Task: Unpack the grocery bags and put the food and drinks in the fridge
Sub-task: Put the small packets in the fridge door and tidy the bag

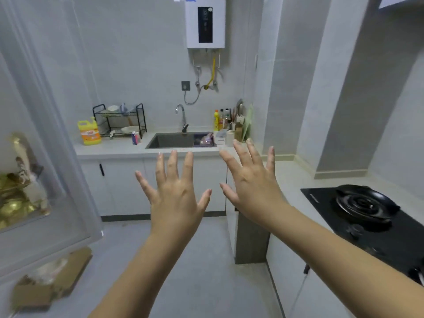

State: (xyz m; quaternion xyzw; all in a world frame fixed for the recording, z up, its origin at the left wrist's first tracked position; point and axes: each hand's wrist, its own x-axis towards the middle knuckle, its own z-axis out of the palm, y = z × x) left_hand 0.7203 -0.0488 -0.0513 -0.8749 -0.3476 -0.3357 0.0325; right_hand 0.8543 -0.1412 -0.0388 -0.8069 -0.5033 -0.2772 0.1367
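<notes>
As left hand (176, 203) splays, right hand (254, 187) splays

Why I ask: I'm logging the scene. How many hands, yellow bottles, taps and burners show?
Hands: 2
Yellow bottles: 2
Taps: 1
Burners: 1
Total: 6

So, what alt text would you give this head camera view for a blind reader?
A left hand and a right hand reach forward, fingers spread, holding nothing, in a small grey kitchen. Ahead is a counter with a sink, a faucet and a yellow detergent jug; a black gas stove sits at right.
</notes>
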